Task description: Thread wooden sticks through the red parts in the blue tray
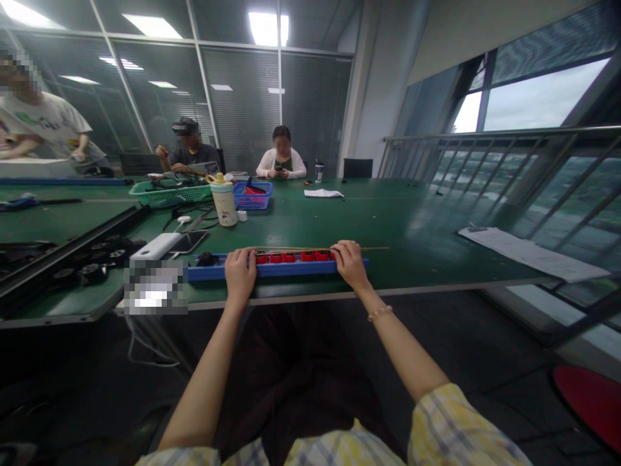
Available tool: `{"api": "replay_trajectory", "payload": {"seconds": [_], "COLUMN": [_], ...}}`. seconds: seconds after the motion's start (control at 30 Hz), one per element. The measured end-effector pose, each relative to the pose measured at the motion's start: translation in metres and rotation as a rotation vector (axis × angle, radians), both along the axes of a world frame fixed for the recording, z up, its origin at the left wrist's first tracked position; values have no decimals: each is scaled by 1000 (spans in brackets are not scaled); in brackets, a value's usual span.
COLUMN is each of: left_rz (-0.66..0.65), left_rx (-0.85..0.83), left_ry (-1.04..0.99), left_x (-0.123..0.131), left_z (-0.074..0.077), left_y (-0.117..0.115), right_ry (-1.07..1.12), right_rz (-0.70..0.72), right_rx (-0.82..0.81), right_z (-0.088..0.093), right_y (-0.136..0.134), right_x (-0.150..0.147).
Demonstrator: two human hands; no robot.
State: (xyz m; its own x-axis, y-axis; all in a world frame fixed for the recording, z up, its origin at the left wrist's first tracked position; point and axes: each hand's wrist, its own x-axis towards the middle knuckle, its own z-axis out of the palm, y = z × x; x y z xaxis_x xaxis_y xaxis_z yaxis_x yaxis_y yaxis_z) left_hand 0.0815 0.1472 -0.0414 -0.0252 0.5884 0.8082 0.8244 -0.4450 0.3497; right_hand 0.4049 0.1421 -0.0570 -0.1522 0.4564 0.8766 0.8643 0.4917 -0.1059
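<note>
Under the left hand (240,275) and right hand (350,263), both curled and grasping it, lies a blue rail (276,270) holding red blocks (290,257), with a thin rod (310,249) just beyond.

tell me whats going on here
A seated person has both hands on a long blue plastic strip holding a row of red blocks, near the edge of a green table. The left hand rests across the strip near the row's left end, and the right hand is at its right end. A thin rod lies along the strip's far side. Further down the table sit a person in a dark top and a person in a white top.
</note>
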Motion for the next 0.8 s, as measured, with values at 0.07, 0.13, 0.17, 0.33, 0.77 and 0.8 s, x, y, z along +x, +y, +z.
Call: {"api": "replay_trajectory", "payload": {"seconds": [0.07, 0.13, 0.17, 0.33, 0.77, 0.8], "left_rz": [2, 8, 6, -82, -169, -178], "left_rx": [20, 41, 50, 92, 38, 36], "left_ry": [-18, -34, -36, 42, 166, 187], "left_x": [1, 2, 2, 6, 7, 7], "left_z": [1, 2, 3, 6, 7, 7], "left_y": [-1, -3, -5, -10, -12, -12], "right_ry": [-25, -52, -68, -141, -132, -130], "right_rz": [5, 16, 19, 7, 55, 58], "right_rx": [-4, -4, -5, 13, 20, 23], "right_z": [0, 1, 1, 2, 2, 2], "right_y": [0, 0, 0, -2, -3, -3], "right_x": [-1, -3, -3, -6, -8, -9]}}
